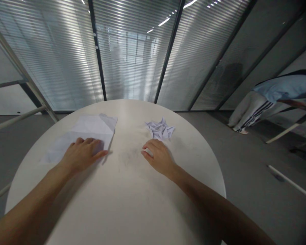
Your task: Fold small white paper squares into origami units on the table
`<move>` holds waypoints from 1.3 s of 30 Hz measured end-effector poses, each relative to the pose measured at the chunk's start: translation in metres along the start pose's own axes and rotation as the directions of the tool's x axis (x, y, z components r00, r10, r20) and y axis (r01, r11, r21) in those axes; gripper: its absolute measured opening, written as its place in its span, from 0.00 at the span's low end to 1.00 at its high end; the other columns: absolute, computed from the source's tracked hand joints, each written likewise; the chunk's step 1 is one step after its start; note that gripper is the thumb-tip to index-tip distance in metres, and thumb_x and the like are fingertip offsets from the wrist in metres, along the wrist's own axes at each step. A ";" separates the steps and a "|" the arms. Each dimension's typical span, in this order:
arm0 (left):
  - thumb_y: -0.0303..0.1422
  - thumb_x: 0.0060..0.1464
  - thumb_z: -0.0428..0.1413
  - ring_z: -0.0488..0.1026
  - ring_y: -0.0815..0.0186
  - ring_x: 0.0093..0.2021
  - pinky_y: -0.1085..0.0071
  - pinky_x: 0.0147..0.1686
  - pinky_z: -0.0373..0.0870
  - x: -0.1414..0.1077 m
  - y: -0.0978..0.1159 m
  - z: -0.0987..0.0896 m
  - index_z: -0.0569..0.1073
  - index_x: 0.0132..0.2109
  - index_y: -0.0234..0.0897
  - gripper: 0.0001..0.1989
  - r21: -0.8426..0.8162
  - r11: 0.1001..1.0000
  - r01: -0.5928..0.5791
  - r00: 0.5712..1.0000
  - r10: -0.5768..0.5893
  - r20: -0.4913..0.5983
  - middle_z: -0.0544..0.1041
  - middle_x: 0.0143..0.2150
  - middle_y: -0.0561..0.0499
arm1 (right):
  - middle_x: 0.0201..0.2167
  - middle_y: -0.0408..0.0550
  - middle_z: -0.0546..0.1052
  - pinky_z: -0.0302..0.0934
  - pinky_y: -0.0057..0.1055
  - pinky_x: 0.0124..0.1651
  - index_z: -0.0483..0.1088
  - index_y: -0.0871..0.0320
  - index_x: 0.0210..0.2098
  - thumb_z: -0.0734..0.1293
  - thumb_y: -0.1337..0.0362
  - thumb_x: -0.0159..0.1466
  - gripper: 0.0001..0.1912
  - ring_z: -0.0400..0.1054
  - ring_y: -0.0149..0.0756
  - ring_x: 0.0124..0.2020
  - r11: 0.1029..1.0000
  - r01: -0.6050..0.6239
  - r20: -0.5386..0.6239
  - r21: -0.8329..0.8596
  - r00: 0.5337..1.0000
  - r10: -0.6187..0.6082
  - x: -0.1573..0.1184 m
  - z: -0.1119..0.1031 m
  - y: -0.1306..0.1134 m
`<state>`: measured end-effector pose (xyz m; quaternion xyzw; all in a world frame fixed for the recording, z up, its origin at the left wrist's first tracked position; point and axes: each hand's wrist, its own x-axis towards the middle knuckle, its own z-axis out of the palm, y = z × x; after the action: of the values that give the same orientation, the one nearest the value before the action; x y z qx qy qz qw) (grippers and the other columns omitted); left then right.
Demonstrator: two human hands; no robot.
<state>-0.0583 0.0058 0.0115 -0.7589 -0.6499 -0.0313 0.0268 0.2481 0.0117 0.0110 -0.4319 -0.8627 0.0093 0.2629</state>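
On the left of a round white table (127,204) lie creased white paper sheets (94,124). My left hand (84,153) rests over their near part, thumb stretched out to the right and fingers bent at the far side; nothing is gripped. A folded white paper star shape (160,129) with several points sits right of the table's middle. Just on the near side of it is my right hand (159,156), its thumb and index finger apart with a gap between them and nothing visible in it.
A person in a light blue top (288,86) and striped grey trousers bends over at the far right. Glass panels with blinds (132,61) stand behind the table. A pale metal frame (28,81) is at the left.
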 end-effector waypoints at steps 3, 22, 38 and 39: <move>0.58 0.55 0.42 0.69 0.50 0.49 0.53 0.47 0.65 -0.008 0.021 -0.006 0.69 0.55 0.42 0.32 -0.105 0.972 -0.211 0.976 0.214 0.025 0.72 0.54 0.42 | 0.43 0.51 0.74 0.58 0.39 0.52 0.69 0.57 0.42 0.64 0.60 0.64 0.10 0.66 0.41 0.47 0.996 0.065 0.047 0.059 0.997 -0.068 -0.002 0.004 -0.005; 0.57 0.56 0.43 0.43 0.50 0.69 0.50 0.64 0.42 -0.006 0.018 0.027 0.43 0.68 0.47 0.39 -0.090 0.877 -0.473 0.878 0.477 0.031 0.42 0.70 0.47 | 0.68 0.59 0.44 0.33 0.52 0.66 0.44 0.58 0.67 0.54 0.38 0.62 0.43 0.37 0.50 0.68 0.946 0.321 0.500 0.038 0.814 -0.296 -0.016 0.004 -0.012; 0.59 0.55 0.38 0.42 0.46 0.68 0.50 0.63 0.40 0.040 0.015 0.043 0.48 0.67 0.29 0.45 -0.062 0.967 -0.249 0.968 0.250 0.019 0.45 0.69 0.33 | 0.64 0.49 0.60 0.36 0.46 0.67 0.58 0.51 0.61 0.57 0.46 0.66 0.28 0.51 0.38 0.65 0.907 0.296 0.515 0.299 0.750 -0.415 -0.045 -0.039 -0.029; 0.59 0.55 0.38 0.42 0.46 0.68 0.49 0.63 0.41 0.040 0.016 0.043 0.48 0.67 0.29 0.45 -0.061 0.966 -0.253 0.967 0.254 0.014 0.45 0.69 0.33 | 0.61 0.49 0.64 0.36 0.45 0.67 0.59 0.52 0.61 0.56 0.47 0.67 0.27 0.55 0.36 0.63 0.910 0.274 0.511 0.310 0.759 -0.402 -0.037 -0.038 -0.027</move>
<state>-0.0354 0.0461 -0.0284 -0.8365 -0.5466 -0.0387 0.0011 0.2633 -0.0409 0.0343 -0.2145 -0.9587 0.1827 0.0387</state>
